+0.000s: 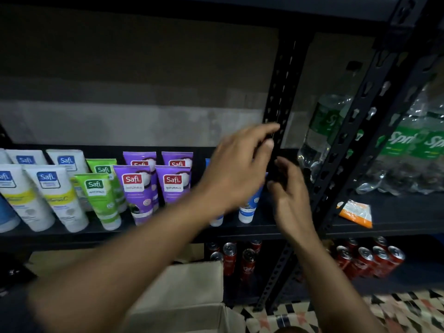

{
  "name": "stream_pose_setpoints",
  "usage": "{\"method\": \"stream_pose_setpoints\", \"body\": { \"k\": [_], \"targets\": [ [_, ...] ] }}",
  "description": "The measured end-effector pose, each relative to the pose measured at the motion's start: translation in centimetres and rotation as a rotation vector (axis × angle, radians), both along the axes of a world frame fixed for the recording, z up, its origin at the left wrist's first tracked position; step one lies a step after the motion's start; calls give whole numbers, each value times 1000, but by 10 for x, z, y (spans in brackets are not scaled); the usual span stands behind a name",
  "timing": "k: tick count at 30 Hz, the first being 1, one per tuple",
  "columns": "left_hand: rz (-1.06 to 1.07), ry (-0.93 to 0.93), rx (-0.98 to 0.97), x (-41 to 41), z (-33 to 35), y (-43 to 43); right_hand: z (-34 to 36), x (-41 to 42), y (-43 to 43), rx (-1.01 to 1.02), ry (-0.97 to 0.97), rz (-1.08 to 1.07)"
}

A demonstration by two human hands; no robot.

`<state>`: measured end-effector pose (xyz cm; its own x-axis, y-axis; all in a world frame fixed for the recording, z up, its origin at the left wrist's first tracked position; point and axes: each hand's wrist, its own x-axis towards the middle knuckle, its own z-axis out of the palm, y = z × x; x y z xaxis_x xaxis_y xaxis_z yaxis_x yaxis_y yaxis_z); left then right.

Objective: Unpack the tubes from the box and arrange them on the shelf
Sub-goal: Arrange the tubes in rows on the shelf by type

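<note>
- Standing cap-down in rows on the black metal shelf (60,237): white plastic tubes (55,195), green tubes (101,195), purple tubes (139,191) and a blue tube (249,207), partly hidden by the hands.
- Left hand (240,169): thumb and forefinger pinch the top of a dark, blurred object (271,164) beside the perforated black upright (281,92).
- Right hand (292,198): fingers curl round the same object's lower end.
- Open brown cardboard box (192,292): below the shelf.
- Red drink cans (365,258): lower level.
- Green-labelled clear bottles (408,145): right bay.
</note>
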<state>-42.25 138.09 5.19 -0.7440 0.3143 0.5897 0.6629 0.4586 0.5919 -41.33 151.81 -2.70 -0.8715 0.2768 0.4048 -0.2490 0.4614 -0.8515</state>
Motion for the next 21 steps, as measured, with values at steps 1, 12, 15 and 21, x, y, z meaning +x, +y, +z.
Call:
{"method": "stream_pose_setpoints", "body": {
  "k": [1,12,15,21],
  "targets": [
    [-43,-56,128,27,-17,-5,-11,1,-2,-120,-53,53],
    [-46,-761,250,58,-129,16,-71,-6,-13,-470,-238,362],
    [-17,-769,348,44,-133,24,-71,-8,-16,-463,-237,368],
    [7,-718,451,22,-137,31,-65,-9,-20,-471,-191,358]
  ]
}}
